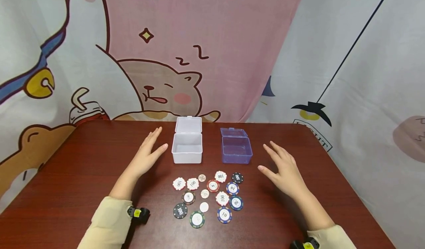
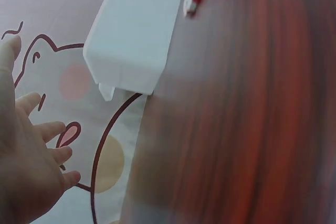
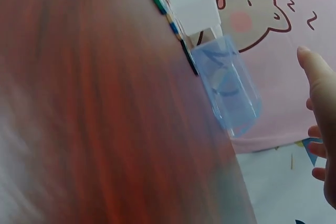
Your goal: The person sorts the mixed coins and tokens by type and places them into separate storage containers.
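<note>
My left hand (image 1: 146,156) hovers over the table with straight, spread fingers, just left of a white plastic box (image 1: 187,157) whose lid stands up at the back. On the other side, my right hand (image 1: 283,171) is raised with its fingers apart, to the right of a translucent blue box (image 1: 237,159), its lid also raised. Neither hand touches anything. Several poker chips lie flat in front of the boxes, among them a black chip (image 1: 180,211), a green-edged chip (image 1: 197,219), a red chip (image 1: 213,186) and a small plain white disc (image 1: 204,207).
The dark red wooden table (image 1: 265,219) ends at a cartoon-printed curtain (image 1: 232,57) behind the boxes. Each wrist wears a small black camera, the left camera (image 1: 141,215) strapped over a cream sleeve (image 1: 109,219).
</note>
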`<state>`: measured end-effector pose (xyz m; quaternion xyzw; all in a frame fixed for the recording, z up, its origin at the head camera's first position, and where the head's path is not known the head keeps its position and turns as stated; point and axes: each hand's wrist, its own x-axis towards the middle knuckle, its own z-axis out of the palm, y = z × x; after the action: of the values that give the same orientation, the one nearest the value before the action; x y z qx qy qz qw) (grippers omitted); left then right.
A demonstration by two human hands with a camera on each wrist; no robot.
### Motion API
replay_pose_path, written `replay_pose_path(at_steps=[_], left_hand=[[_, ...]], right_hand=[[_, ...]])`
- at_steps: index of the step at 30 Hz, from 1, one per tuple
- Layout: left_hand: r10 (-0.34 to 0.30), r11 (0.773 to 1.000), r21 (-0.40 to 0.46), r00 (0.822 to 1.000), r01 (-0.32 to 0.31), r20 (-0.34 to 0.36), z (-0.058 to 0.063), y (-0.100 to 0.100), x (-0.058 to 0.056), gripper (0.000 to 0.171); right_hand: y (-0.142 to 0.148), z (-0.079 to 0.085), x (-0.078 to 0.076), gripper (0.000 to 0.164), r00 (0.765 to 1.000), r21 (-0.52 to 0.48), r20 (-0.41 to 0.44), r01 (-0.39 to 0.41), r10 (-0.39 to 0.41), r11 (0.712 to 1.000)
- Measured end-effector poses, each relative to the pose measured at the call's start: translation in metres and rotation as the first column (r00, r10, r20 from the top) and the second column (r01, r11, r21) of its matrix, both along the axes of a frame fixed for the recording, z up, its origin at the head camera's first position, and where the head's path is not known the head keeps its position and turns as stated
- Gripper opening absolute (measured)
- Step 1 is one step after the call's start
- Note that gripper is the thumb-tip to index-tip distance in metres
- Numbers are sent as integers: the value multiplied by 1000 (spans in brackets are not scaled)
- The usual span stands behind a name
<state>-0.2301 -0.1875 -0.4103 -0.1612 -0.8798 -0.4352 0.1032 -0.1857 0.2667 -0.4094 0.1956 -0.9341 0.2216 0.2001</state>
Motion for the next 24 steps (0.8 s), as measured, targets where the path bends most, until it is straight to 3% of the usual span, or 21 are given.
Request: replay_pose_path(at_steps=[14, 19, 22, 24], left_hand=[[-64, 978, 204, 993, 42, 101, -14, 18, -7, 63], [-139, 945, 312, 983, 96, 120, -1, 26, 1, 60], [-153, 936, 338, 978, 96, 145, 7, 30, 6, 59], [-159, 931, 354, 974, 92, 163, 5, 30, 5, 58]], right_hand=[[-17, -10, 13, 63, 988, -134, 65, -131, 140, 982], [-21, -18, 12, 61, 979, -153, 63, -181, 192, 971], [-23, -23, 11, 59, 970, -169, 74, -216, 231, 962], [-24, -26, 11, 58, 963, -182, 92, -236, 255, 955]])
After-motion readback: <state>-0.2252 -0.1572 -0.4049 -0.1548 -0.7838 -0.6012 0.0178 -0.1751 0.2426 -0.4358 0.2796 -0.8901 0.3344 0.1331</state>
